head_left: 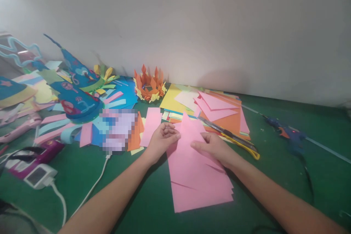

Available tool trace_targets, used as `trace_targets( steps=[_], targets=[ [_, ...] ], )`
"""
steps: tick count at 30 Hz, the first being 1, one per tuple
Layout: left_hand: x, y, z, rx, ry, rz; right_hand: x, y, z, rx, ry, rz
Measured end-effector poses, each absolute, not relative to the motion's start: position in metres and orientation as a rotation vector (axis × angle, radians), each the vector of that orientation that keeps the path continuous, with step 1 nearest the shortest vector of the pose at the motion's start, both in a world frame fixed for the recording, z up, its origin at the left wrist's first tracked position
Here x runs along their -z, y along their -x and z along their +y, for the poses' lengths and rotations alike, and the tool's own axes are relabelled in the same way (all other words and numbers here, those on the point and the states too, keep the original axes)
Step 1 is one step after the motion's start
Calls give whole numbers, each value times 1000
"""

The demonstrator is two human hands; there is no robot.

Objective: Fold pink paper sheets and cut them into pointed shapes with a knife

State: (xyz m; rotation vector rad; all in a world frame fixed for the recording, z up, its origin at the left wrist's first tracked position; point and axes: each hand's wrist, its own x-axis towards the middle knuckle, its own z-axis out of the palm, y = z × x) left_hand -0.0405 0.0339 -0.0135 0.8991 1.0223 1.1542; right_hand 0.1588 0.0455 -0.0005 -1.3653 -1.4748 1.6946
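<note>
Nearest the camera, two bare forearms (pixel 117 184) extend over the green tabletop (pixel 142 208) to a layered set of pink paper (pixel 197 175), located between the two grips. The right grip (pixel 215 148) pinches the paper's right side, thumb uppermost; the left grip (pixel 161 140) meets the opposite edge, but whether it clamps cannot be told. Uneven pressure could crease or skew the upper layer; unsecured lower layers could slide apart. Rightward drift could strike the yellow-handled tool (pixel 229 134). The paper is plain, with staggered lower corners and a pointed top.
</note>
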Motion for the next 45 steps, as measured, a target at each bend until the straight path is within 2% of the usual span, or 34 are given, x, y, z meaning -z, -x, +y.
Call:
trace_targets(
  steps=[28, 39, 45],
  targets=[
    [12, 41, 33, -1133, -1002, 1043, -1, -155, 43, -1579, 1458, -1583],
    [14, 42, 33, -1136, -1210, 1097, -3, -154, 42, -1458, 1399, -1723],
    [11, 41, 30, -1106, -1283, 1121, -5, -154, 41, -1605, 1273, -1615]
  ],
)
